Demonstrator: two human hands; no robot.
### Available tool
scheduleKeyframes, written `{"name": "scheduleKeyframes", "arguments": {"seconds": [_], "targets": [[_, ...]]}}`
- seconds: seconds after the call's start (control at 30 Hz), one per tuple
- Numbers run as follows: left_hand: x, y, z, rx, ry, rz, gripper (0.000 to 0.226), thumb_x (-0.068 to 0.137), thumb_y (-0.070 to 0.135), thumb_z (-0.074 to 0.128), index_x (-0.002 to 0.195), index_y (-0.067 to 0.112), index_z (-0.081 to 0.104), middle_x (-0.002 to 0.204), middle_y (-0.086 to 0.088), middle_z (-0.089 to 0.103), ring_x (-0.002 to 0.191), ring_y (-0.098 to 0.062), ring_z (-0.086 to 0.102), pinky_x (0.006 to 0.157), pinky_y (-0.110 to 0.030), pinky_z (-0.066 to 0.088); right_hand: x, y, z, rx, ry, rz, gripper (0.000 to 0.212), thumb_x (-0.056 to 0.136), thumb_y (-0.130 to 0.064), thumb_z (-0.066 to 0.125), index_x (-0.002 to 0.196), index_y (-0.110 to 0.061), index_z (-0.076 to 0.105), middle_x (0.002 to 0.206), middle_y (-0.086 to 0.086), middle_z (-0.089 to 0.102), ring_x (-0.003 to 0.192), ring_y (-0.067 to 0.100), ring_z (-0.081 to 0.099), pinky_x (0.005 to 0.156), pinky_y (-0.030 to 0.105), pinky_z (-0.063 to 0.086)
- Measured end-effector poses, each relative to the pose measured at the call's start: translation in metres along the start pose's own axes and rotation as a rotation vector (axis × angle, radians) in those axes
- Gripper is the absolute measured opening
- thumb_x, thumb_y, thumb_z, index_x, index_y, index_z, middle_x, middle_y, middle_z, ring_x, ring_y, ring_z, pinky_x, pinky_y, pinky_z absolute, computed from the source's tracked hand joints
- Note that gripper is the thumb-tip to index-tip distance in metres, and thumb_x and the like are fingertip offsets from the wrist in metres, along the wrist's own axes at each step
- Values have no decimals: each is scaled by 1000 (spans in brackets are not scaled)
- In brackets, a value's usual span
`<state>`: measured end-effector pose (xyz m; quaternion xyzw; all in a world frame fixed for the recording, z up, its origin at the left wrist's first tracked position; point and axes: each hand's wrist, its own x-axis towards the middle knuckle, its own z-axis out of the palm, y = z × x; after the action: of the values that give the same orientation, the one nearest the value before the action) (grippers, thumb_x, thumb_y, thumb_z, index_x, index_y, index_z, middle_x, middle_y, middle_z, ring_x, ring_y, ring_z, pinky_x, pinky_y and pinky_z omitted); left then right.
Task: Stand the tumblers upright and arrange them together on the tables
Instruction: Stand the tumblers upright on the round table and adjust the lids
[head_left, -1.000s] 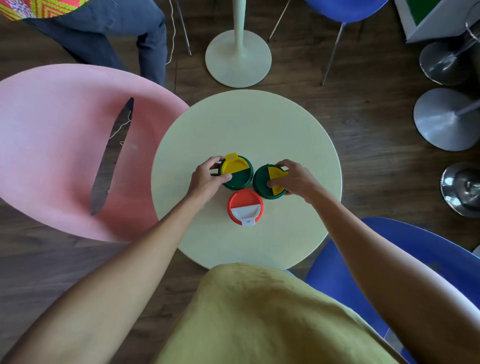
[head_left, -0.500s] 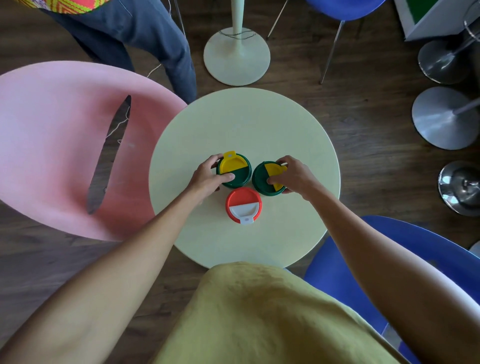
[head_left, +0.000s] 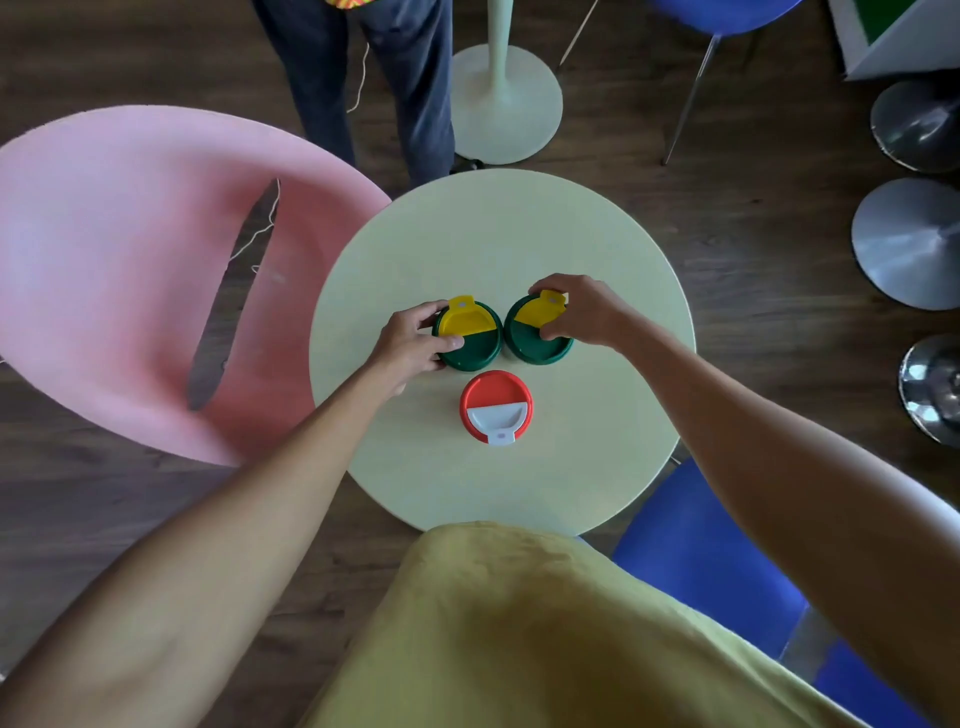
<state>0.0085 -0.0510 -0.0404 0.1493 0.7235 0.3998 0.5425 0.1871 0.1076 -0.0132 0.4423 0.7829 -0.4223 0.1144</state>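
My left hand (head_left: 410, 340) has its fingers (head_left: 451, 342) clasped around the left green tumbler (head_left: 470, 338); my right hand (head_left: 584, 312) grips the right green tumbler (head_left: 535, 338). Both stand upright, side by side, mid-tabletop (head_left: 597, 249). The red tumbler (head_left: 496, 405) stands just nearer me, untouched.

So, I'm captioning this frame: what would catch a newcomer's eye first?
Three bright tumblers stand clustered mid-table: two green-and-yellow ones, the left tumbler in the left hand, the right tumbler in the right hand, and a red-and-white tumbler nearer. A big pink chair sits left.
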Motion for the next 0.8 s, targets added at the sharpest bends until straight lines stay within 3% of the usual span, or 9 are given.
{"name": "scheduleKeyframes", "arguments": {"seconds": [0.13,0.3,0.53,0.63,0.73,0.8], "targets": [[-1,-2,-2,-16,-9,5,58,82,-3,70,135,16,54,124,-6,61,103,-25,65,79,-35,57,10,-5,-2,-83,-62,-37,56,73,-11,75,125,-26,60,119,10,60,95,25,51,70,29,42],[1,-5,-5,50,0,-4,59,81,4,73,133,24,55,126,0,61,111,-25,64,90,-44,56,14,-6,-3,-74,-90,-49,63,75,-11,74,133,-26,54,127,10,57,105,25,51,78,32,44],[1,-7,-3,108,21,12,54,82,13,74,129,31,55,125,4,61,112,-23,63,92,-47,55,9,8,7,74,-50,37,75,78,-19,76,143,-25,40,144,11,42,127,30,47,93,35,45],[0,-9,-2,138,29,30,54,84,19,72,132,33,54,129,4,60,114,-22,60,92,-43,54,-18,12,23,379,246,111,71,81,-30,76,142,-19,40,142,13,42,124,25,48,102,39,45],[-1,-15,0,143,57,61,55,83,21,72,132,34,51,131,4,58,114,-21,60,94,-44,53,-58,11,52,557,595,191,51,85,-35,70,126,-11,52,124,10,55,103,21,58,82,22,48],[-2,-19,2,131,66,64,54,85,22,70,134,32,49,125,5,61,112,-20,61,94,-45,54,-79,13,74,601,613,299,46,87,-38,67,121,-10,55,119,10,59,95,17,56,73,17,42]]}}
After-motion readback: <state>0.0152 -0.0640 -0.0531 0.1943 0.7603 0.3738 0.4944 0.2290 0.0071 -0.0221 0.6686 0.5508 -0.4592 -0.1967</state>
